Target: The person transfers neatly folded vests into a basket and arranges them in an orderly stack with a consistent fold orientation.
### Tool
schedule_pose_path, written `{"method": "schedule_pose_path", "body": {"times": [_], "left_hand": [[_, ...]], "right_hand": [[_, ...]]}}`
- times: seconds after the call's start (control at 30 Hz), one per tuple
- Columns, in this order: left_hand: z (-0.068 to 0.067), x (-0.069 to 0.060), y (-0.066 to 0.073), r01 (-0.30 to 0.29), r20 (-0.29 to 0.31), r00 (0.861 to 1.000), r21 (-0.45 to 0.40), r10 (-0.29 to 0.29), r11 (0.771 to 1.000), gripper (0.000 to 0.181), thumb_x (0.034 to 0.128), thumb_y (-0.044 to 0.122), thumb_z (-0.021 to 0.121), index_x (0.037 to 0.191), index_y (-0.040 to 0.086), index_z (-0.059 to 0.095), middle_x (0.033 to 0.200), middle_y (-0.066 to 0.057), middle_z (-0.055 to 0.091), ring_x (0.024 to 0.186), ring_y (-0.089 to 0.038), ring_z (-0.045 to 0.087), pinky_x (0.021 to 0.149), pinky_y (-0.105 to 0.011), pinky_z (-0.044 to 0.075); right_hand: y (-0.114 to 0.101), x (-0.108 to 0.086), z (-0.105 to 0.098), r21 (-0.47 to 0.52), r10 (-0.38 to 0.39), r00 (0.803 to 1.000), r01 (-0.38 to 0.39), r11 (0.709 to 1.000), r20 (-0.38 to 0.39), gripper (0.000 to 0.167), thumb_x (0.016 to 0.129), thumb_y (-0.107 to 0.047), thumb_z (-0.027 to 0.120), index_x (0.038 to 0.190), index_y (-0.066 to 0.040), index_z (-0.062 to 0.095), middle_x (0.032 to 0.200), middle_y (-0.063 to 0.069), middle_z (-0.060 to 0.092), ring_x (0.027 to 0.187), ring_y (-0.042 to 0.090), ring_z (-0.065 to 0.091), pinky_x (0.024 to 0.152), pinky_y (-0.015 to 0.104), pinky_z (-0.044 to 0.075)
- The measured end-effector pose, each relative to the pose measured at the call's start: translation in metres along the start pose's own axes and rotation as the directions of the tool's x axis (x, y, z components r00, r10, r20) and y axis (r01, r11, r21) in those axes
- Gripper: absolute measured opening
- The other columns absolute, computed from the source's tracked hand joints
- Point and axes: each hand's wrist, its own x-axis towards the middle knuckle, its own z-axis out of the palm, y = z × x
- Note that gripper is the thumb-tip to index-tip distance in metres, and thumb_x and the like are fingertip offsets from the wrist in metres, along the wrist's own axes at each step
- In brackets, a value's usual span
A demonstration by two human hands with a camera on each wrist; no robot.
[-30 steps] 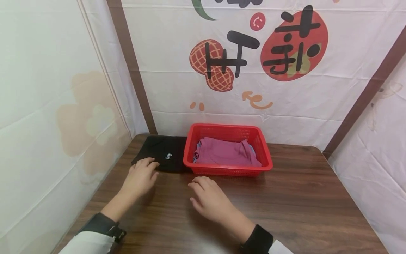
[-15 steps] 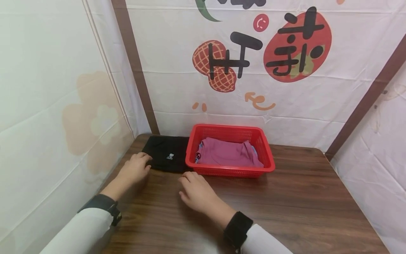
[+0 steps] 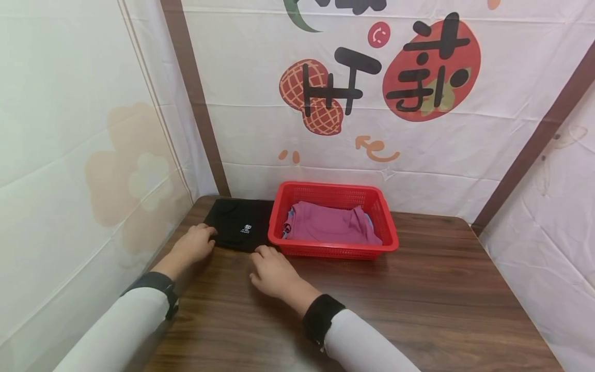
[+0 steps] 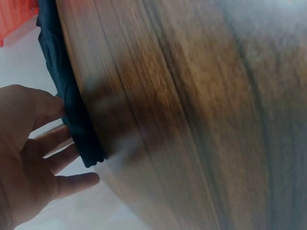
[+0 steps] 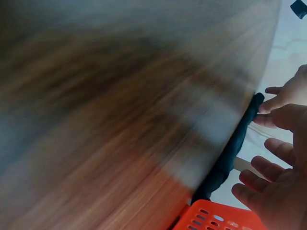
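A folded black garment with a small white print lies flat at the table's back left. My left hand is at its left front corner. In the left wrist view, the thumb and some fingers of that hand reach the cloth edge, loosely spread. My right hand hovers by the garment's front right corner. In the right wrist view its fingers are spread and hold nothing, apart from the black cloth.
Right beside the garment stands a red plastic basket, its rim close to the cloth. Inside lies a folded purple garment over bluish cloth. The brown wooden table ends against white printed curtains at the back and sides.
Both hands have moved left. The left hand has come to the garment's left front corner, and the right hand has shifted from before the basket to near the garment's right front corner.
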Motion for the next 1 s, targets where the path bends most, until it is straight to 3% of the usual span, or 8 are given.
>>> {"method": "schedule_pose_path", "body": {"times": [0.17,0.47,0.63,0.8,1.0], "left_hand": [[0.002,0.004,-0.001,0.026,-0.006,1.0,0.004,-0.026,1.0,0.025,0.0965,0.011,0.059,0.116,-0.001,0.07,0.117,-0.026,0.062,0.115,-0.051,0.056,0.092,-0.064,0.049],[0.005,0.013,0.002,0.096,-0.047,0.994,0.01,-0.096,0.995,0.019,0.0968,0.015,0.063,0.106,0.002,0.073,0.105,-0.023,0.069,0.103,-0.045,0.066,0.077,-0.06,0.056],[0.003,0.018,0.001,0.109,-0.064,0.992,0.035,-0.106,0.993,0.016,0.0968,0.015,0.065,0.101,0.003,0.073,0.101,-0.02,0.071,0.098,-0.041,0.068,0.073,-0.059,0.056],[0.005,0.024,0.0,0.124,-0.029,0.992,0.054,-0.122,0.991,0.021,0.0971,0.018,0.068,0.109,0.0,0.068,0.105,-0.025,0.069,0.1,-0.045,0.067,0.073,-0.059,0.057],[0.007,0.026,-0.002,0.134,-0.007,0.991,0.082,-0.134,0.988,0.033,0.096,0.022,0.07,0.123,0.003,0.068,0.118,-0.029,0.064,0.109,-0.051,0.062,0.078,-0.062,0.055]], "right_hand": [[-0.002,0.011,0.007,-0.002,0.029,0.999,-0.029,1.0,0.036,0.047,0.096,-0.036,0.068,0.138,-0.017,0.06,0.145,0.006,0.052,0.132,0.022,0.052,0.109,0.035,0.047],[-0.005,0.019,0.016,-0.046,0.101,0.99,-0.096,0.994,0.101,0.058,0.096,-0.039,0.067,0.148,-0.019,0.052,0.162,0.01,0.037,0.151,0.032,0.034,0.123,0.041,0.03],[-0.005,0.028,0.017,-0.068,0.164,0.981,-0.157,0.985,0.106,0.063,0.097,-0.043,0.064,0.153,-0.019,0.047,0.165,0.008,0.033,0.153,0.029,0.031,0.123,0.038,0.031],[-0.002,0.032,0.018,-0.054,0.218,0.964,-0.212,0.976,0.152,0.062,0.098,-0.044,0.063,0.154,-0.02,0.047,0.163,0.006,0.037,0.151,0.025,0.034,0.121,0.035,0.032],[0.001,0.035,0.019,-0.09,0.183,0.968,-0.169,0.981,0.171,0.058,0.099,-0.041,0.063,0.151,-0.021,0.049,0.153,0.004,0.047,0.144,0.022,0.041,0.118,0.033,0.037]]}}
